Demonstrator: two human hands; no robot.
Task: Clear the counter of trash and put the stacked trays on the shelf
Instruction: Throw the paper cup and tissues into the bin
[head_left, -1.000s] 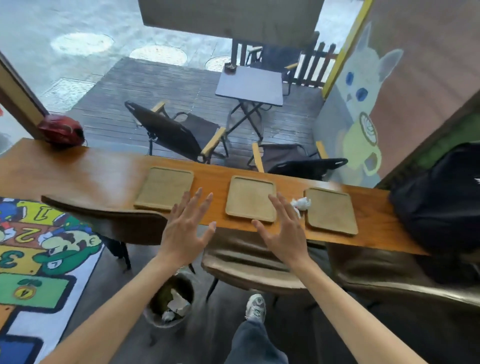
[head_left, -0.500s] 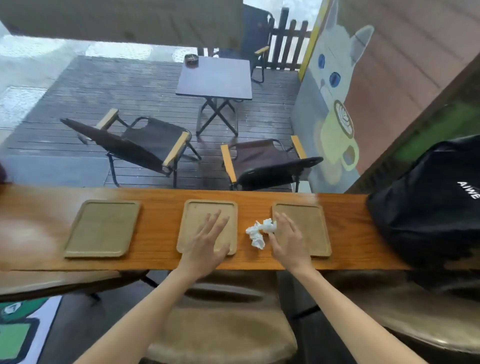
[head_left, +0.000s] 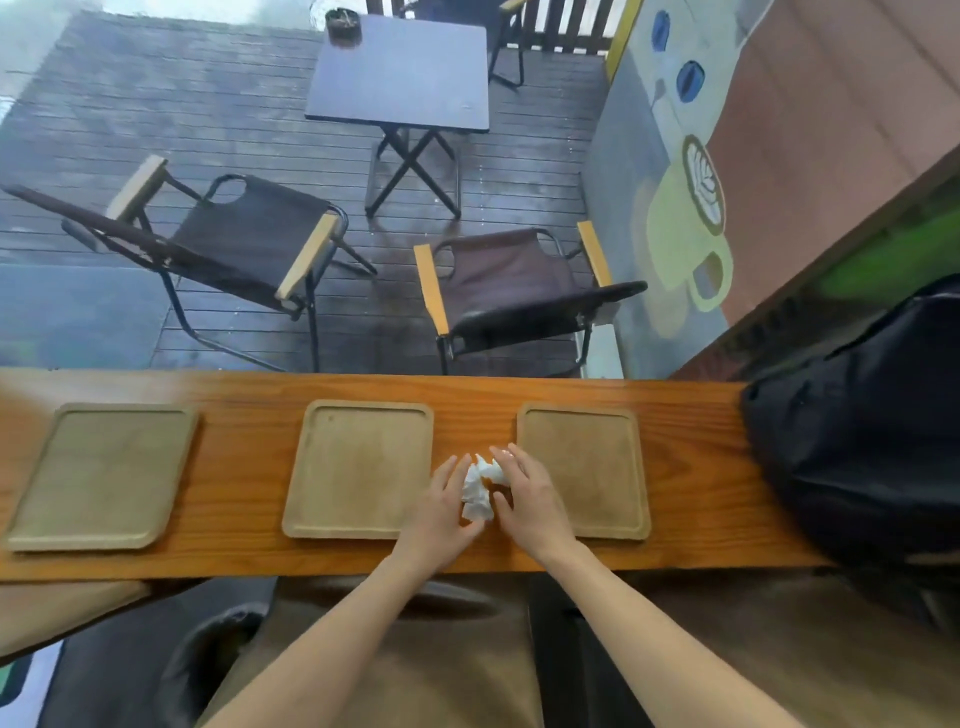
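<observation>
left hand (head_left: 439, 506) and right hand (head_left: 530, 499): fingers loosely spread, cupping a crumpled napkin (head_left: 479, 491) from both sides | napkin: on tabletop (head_left: 249, 452) between middle tray (head_left: 358, 467) and right tray (head_left: 592, 467) | likely light, soft; gather whole wad

counter (head_left: 249, 561): three trays in row | tissue (head_left: 479, 487) between middle (head_left: 358, 467), right (head_left: 592, 467)

White crumpled tissue (head_left: 479, 487); tan trays (head_left: 358, 470); orange-brown wood-grain counter (head_left: 244, 467); black bag (head_left: 862, 431).
</observation>
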